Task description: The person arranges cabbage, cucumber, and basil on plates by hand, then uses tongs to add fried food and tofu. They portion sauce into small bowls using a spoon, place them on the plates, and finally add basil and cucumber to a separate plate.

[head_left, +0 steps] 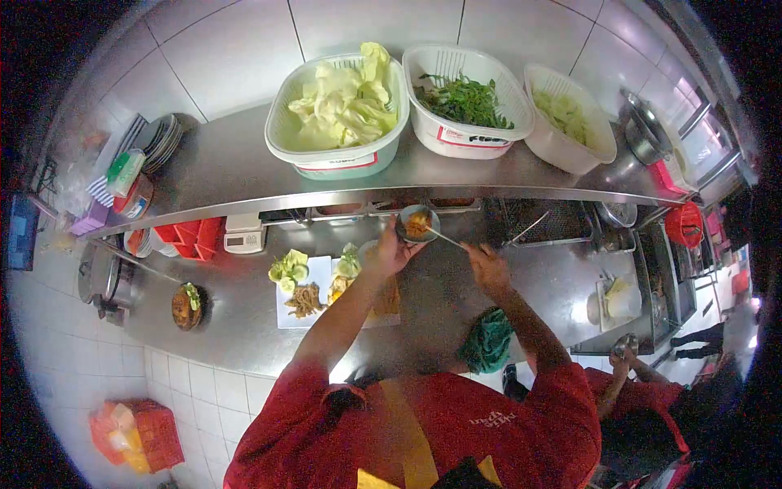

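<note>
1. The left hand [393, 254] grips a small bowl [435, 220], fingers curled around its side; the bowl is held up over the steel counter [444, 326], near the upper shelf [232, 163].
2. The right hand [487, 267] pinches a thin utensil [446, 239], fingers narrow on the handle, its far end at the bowl.
3. The left basket [326, 156] holds large pale leaves [338, 102]; the middle basket [456, 147], dark green leaves [468, 102]; the right basket [580, 160], light green pieces [562, 114].
4. Red-edged labels mark the left and middle baskets, their writing too small to read. White lettering on the red shirt [326, 432] is unclear.
5. The bowl looks greyish, with orange-brown food [419, 223] inside.
6. Brown strips [305, 300] lie on white paper [285, 319] beside green slices and leaves [288, 270].
</note>
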Available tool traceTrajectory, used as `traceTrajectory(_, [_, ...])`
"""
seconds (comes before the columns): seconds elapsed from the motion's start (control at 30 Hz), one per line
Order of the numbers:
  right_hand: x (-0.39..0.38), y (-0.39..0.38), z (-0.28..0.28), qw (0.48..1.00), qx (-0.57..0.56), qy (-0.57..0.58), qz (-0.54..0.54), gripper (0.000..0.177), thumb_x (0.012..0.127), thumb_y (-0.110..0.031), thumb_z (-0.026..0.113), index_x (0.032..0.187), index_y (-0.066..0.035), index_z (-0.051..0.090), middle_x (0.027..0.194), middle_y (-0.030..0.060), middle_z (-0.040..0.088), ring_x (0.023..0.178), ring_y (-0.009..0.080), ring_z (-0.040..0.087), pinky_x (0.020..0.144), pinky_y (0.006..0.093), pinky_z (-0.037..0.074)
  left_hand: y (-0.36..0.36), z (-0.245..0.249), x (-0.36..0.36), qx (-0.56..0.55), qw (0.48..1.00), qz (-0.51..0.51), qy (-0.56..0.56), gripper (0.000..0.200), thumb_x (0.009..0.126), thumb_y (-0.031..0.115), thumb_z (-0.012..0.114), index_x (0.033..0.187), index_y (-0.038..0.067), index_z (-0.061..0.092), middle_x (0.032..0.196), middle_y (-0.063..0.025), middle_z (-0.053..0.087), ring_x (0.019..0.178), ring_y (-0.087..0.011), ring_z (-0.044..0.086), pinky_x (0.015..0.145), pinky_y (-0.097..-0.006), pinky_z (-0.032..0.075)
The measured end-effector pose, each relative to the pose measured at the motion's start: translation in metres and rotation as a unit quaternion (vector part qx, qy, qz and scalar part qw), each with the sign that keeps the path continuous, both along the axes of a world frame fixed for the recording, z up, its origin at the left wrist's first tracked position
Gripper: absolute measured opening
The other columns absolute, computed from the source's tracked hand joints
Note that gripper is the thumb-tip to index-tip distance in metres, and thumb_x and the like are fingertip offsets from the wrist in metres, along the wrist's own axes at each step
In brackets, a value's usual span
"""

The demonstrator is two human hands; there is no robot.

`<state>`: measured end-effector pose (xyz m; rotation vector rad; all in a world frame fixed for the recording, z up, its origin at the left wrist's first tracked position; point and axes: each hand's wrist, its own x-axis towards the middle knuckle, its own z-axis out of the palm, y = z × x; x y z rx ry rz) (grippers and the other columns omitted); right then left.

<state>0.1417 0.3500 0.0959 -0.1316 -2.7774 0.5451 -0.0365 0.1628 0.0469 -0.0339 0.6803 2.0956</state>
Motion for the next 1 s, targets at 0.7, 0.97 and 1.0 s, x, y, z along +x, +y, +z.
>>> traceTrajectory(0.7, [-0.116,-0.181,-0.028,0.837,-0.428,-0.305,0.153,0.031,0.095,-0.023,0.046,0.114,0.000,0.055,0.101,0.0103,0.063,0.091,0.0172,0.059,0.074,0.0320,0.050,-0.191,0.012,0.057,-0.137,0.986,0.088,-0.035,0.060,0.095,0.051,0.028,0.130,0.004,0.039,0.130,-0.0126,0.048,0.114,-0.0242,0.052,0.097,-0.0394,0.044])
traceTrajectory(0.97, [-0.186,-0.232,-0.138,0.922,-0.335,-0.179,0.071,0.023,0.089,-0.021,0.055,0.095,0.000,0.058,0.081,0.0097,0.057,0.065,0.0214,0.061,0.057,0.0391,0.051,-0.289,-0.015,0.005,-0.411,0.869,0.096,0.257,0.048,0.094,0.045,0.037,0.126,0.009,0.045,0.112,-0.0113,0.058,0.100,-0.0232,0.057,0.086,-0.0364,0.048])
traceTrajectory(1.0, [-0.190,-0.222,-0.167,0.919,-0.355,-0.166,0.035,0.025,0.089,-0.024,0.055,0.095,0.000,0.058,0.082,0.0097,0.057,0.068,0.0224,0.061,0.059,0.0400,0.051,-0.308,-0.024,0.000,-0.488,0.736,0.148,0.446,0.043,0.094,0.041,0.041,0.122,0.009,0.048,0.107,-0.0133,0.059,0.098,-0.0266,0.057,0.090,-0.0411,0.046])
